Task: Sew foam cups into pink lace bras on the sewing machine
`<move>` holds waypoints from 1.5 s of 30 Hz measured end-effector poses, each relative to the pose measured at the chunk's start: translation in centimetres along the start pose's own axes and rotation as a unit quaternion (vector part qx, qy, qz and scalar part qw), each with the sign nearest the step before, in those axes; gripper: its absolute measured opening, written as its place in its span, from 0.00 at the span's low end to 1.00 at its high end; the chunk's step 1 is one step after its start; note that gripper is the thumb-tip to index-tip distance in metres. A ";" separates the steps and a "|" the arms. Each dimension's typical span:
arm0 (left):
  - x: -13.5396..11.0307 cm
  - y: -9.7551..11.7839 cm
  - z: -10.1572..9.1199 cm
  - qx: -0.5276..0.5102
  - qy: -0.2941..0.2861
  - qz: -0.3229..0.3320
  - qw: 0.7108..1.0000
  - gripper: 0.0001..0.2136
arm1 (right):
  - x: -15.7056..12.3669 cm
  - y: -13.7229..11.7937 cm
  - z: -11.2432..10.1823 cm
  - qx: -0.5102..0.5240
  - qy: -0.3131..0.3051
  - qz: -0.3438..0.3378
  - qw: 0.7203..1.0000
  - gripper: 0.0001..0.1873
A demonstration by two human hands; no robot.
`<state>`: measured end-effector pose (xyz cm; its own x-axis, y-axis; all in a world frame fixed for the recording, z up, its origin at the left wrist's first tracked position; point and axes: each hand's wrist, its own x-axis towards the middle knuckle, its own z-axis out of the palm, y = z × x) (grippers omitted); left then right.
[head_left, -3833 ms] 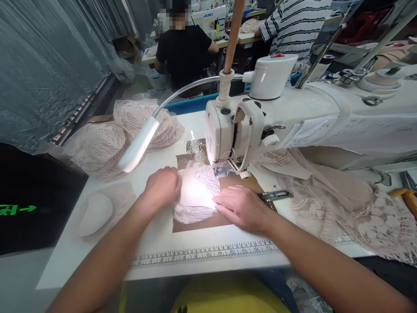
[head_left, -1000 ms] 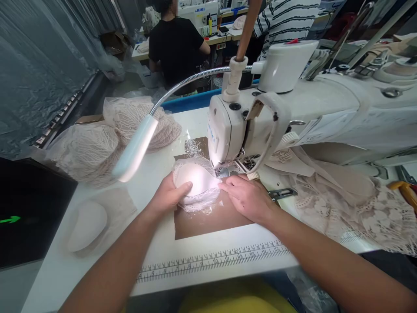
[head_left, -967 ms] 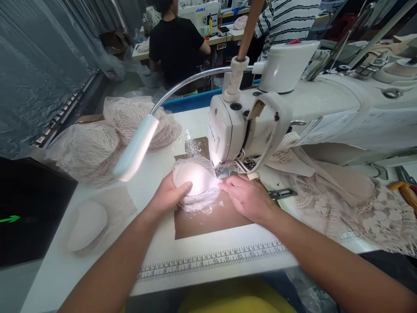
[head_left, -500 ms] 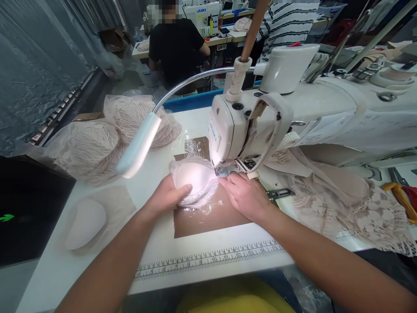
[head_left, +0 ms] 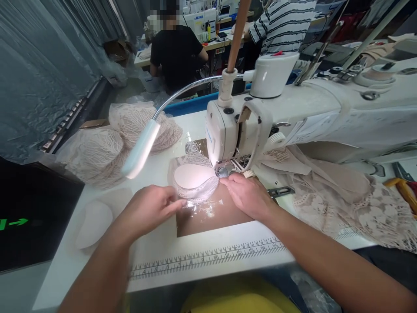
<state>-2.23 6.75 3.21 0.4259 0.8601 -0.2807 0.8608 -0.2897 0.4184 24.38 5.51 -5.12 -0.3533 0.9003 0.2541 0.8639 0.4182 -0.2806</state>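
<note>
One cup [head_left: 194, 175] here, mid-frame, lying on its lace [head_left: 208, 188] over the brown sheet [head_left: 215, 215], right end by the foot of my one machine [head_left: 224, 130]. It sits between my two hands: up and right of my left hand [head_left: 151, 208], just left of my right hand [head_left: 249, 195]. Left's loosely half-curled, thumb out by the lace's lower left edge; can't tell if it's got hold of anything. Right's fingers are pretty straight and together, tips at the cup's right end; can't tell if they're pinching it. Further out: one loose pad [head_left: 95, 224] lower left, two lace piles [head_left: 94, 150] and one lamp [head_left: 143, 148] upper left, one lace heap [head_left: 352, 191] on the right, one ruler [head_left: 208, 257] lower middle. Two people [head_left: 176, 54] up top, one in black, one in stripes.
</note>
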 end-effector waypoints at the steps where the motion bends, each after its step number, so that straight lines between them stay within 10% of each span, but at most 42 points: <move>1: -0.2 0.6 -0.2 0.003 -0.009 0.038 0.999 0.14 | 0.0 0.0 -0.1 0.002 -0.004 -0.003 1.000 0.18; 11: 6.5 1.7 3.1 0.031 0.050 0.307 0.950 0.14 | -0.2 0.2 -0.1 0.032 -0.025 -0.062 0.997 0.20; 45: 6.9 2.8 6.3 0.209 0.095 0.278 0.933 0.18 | 0.1 -0.1 0.2 -0.070 -0.053 -0.019 0.996 0.20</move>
<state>4.88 9.23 -2.97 0.8158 0.5758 0.0542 0.5723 -0.8172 0.0684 24.25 5.56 -5.23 -0.4154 0.8953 0.1607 0.8886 0.4372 -0.1389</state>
